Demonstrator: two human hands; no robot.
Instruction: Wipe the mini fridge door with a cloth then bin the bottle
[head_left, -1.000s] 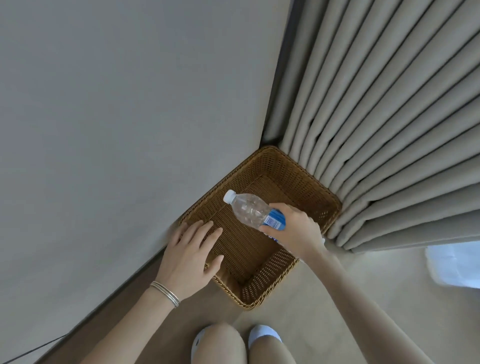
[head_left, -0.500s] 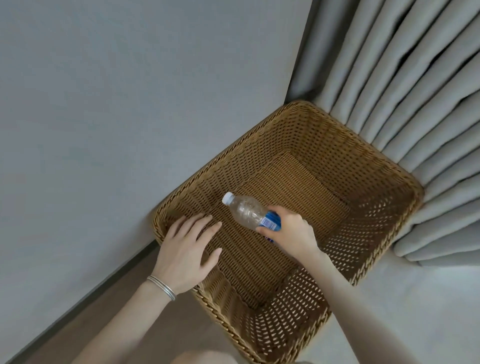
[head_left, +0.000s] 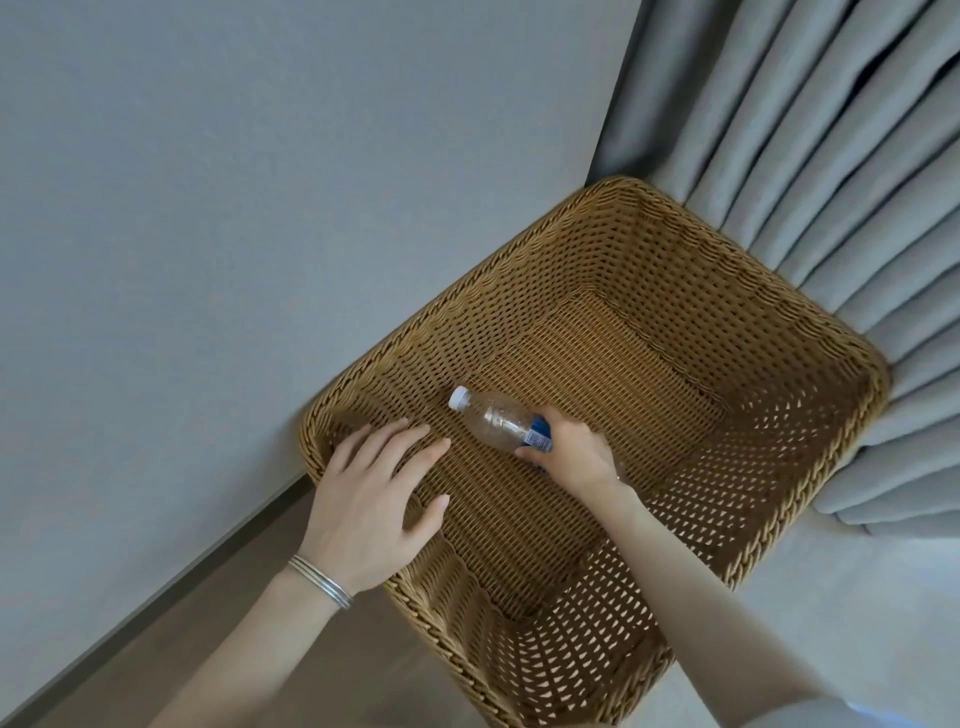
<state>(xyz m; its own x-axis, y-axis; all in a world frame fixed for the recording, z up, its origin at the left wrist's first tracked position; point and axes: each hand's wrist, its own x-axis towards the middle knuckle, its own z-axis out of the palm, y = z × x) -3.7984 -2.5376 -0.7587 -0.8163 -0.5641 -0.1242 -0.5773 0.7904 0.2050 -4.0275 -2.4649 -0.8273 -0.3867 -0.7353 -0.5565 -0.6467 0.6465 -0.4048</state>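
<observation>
Lower than half a second ago, the right hand (head_left: 569, 452) now reaches well down inside the wicker basket (head_left: 769, 332), carrying the plastic bottle (head_left: 493, 418) with it, and the view has closed in so the basket fills most of the frame. That grip is wrapped round the bottle's lower half, over the blue label, with the clear shoulder and white cap sticking out beyond the fingers toward the wall-side of the basket. Whether the bottle touches the woven floor beneath the grip or hangs just above it cannot be told from this angle. Beside that grip, on its cap side, the left hand (head_left: 371, 499) sits with fingers spread and holding nothing, over the near corner rim; it has barely shifted against the basket, and appears to be steadying it. A silver bangle (head_left: 322, 581) circles its wrist. Behind the basket hang grey curtains (head_left: 810, 130), and a plain wall (head_left: 260, 182) runs along its other side. No fridge or cloth is in sight, so this looks like the last step of the task: the bottle is within the bin and only needs the fingers to let go, a short drop at most
</observation>
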